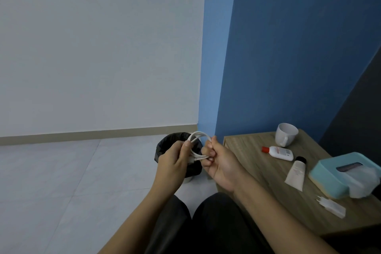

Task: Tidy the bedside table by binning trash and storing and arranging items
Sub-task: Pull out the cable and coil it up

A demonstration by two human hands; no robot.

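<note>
A white cable point(198, 136) is looped into a small coil between my hands, held up in front of the bin. My left hand point(172, 164) pinches the coil's left side. My right hand point(219, 163) grips the right side with curled fingers. The wooden bedside table point(247, 146) stands to the right. On it are a white mug point(285, 134), a small white bottle with a red cap point(278, 152), a white tube with a black cap point(295, 173), a teal tissue box point(332, 173) and a white charger plug point(331, 206).
A round bin with a black liner point(165, 148) stands on the pale tiled floor, left of the table and partly behind my hands. A blue wall rises behind the table, a white wall to the left. My dark-trousered knees point(206, 222) fill the bottom centre.
</note>
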